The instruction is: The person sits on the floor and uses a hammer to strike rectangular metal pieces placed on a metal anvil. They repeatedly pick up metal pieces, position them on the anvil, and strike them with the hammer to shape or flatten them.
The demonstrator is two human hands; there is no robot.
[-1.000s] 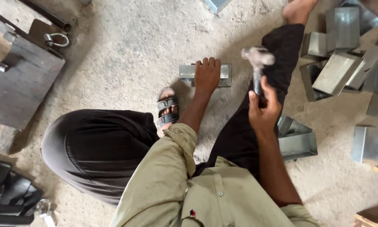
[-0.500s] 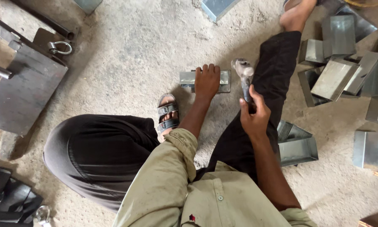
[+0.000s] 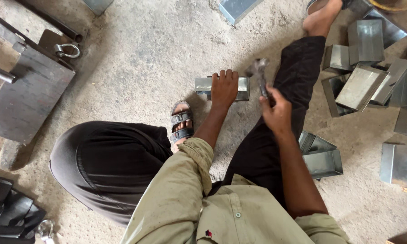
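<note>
Left hand (image 3: 224,88) flat; right hand (image 3: 276,110) apparently fisted.

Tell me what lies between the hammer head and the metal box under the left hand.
Nothing: in the head view the hammer head hangs just right of the metal box; only bare concrete floor shows between them.

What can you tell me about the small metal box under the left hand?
The small grey sheet-metal box is rectangular, folded from thin, dull, galvanised-looking sheet, and lies flat on the rough concrete floor with its long side running left to right. The left hand presses down across its middle, fingers spread over the far edge, hiding the centre; both ends show. The blurred metal hammer in the right hand is just right of it, head raised above its right end, not touching. A sandalled foot rests nearby.
</note>
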